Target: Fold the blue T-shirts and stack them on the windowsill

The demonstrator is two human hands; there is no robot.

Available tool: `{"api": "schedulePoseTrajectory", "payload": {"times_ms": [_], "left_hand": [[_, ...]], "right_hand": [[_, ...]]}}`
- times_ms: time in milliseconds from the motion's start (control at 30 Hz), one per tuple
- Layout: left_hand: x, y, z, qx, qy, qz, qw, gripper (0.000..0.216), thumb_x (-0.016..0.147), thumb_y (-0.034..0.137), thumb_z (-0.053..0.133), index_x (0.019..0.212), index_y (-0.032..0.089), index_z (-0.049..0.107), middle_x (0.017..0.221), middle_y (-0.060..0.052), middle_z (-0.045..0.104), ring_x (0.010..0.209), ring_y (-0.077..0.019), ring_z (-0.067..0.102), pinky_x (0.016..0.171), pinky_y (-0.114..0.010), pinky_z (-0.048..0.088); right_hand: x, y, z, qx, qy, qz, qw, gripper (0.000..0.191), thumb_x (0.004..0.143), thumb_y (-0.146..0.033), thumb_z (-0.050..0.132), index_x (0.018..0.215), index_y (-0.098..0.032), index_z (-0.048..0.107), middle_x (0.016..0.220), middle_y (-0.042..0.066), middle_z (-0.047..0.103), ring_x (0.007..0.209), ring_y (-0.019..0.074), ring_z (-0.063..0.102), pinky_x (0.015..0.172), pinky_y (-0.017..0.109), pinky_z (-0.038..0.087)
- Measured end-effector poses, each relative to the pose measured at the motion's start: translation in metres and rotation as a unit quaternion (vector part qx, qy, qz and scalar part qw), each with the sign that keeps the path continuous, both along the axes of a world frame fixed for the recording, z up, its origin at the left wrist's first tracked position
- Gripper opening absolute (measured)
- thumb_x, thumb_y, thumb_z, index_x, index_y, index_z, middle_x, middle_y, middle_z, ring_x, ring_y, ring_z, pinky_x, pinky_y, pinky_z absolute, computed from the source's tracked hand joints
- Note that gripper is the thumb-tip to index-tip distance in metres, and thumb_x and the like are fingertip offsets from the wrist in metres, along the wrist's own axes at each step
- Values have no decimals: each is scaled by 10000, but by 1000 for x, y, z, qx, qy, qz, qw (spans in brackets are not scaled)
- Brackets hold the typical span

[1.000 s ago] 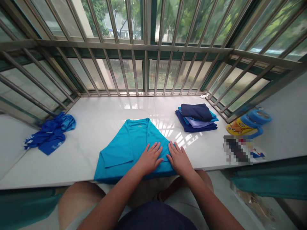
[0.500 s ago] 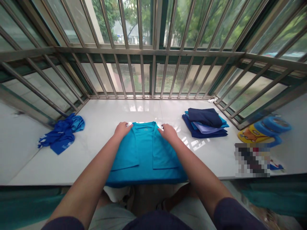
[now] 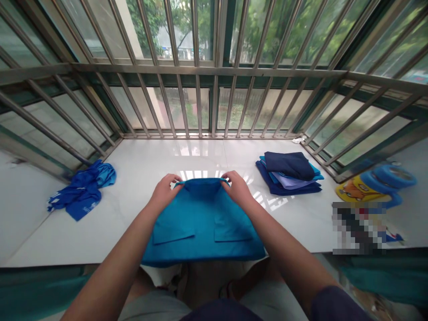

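A teal T-shirt (image 3: 200, 223) lies in front of me with its sleeves folded inward and its lower part hanging over the counter's front edge. My left hand (image 3: 167, 189) pinches the collar end at its far left corner. At the far right corner my right hand (image 3: 234, 185) grips the same end between thumb and fingers. That collar edge is raised off the surface, and the fabric sags between both hands.
Folded clothes (image 3: 289, 174) are stacked at the right. Crumpled blue clothing (image 3: 83, 187) lies on the left. A yellow and blue bottle (image 3: 371, 187) lies at the far right beside a blurred-out patch. Metal window bars (image 3: 214, 102) rise behind the white counter (image 3: 130, 169).
Both hands have closed on the shirt's collar corners and lifted that edge, so the collar is now tilted up toward me. The view has shifted slightly.
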State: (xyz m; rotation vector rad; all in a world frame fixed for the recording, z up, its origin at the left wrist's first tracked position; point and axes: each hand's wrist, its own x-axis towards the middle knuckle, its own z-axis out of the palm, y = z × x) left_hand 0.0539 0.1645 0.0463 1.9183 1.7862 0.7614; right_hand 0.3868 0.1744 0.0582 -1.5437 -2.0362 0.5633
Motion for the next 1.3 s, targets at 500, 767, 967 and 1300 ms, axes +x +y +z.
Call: {"api": "schedulePoseTrajectory", "payload": {"times_ms": [500, 767, 967, 1300], "left_hand": [[-15, -190, -78, 117, 160, -110, 974, 307, 1008, 218, 549, 1168, 289, 801, 1306, -115, 735, 1157, -312, 718, 975, -493, 615], [-7, -127, -37, 68, 186, -54, 979, 389, 1062, 372, 501, 1311, 190, 738, 1389, -176, 702, 1304, -346, 638, 1157, -516, 512], [-26, -43, -21, -173, 233, -81, 954, 379, 798, 455, 793, 1086, 210, 775, 1142, -149, 790, 1106, -360, 710, 917, -414, 544], [-36, 67, -13, -150, 164, -102, 970, 262, 716, 487, 777, 742, 245, 681, 783, -21, 740, 821, -244, 680, 707, -297, 459]], "right_hand": [[33, -191, -59, 53, -135, 101, 984, 283, 1007, -305, 718, 1285, -252, 737, 1361, 116, 715, 1232, 327, 664, 1074, 504, 518], [32, -119, -24, 22, -180, -6, 983, 273, 1101, -320, 544, 1256, -202, 735, 1288, 135, 728, 1194, 298, 636, 1062, 419, 488], [32, -56, -24, -135, -265, -12, 955, 385, 1012, -381, 716, 1342, -184, 701, 1302, 156, 741, 1223, 337, 652, 907, 360, 493], [32, 28, -14, -81, -238, -13, 968, 249, 1050, -332, 672, 1232, -193, 771, 1222, 125, 759, 1099, 250, 682, 851, 290, 449]]}}
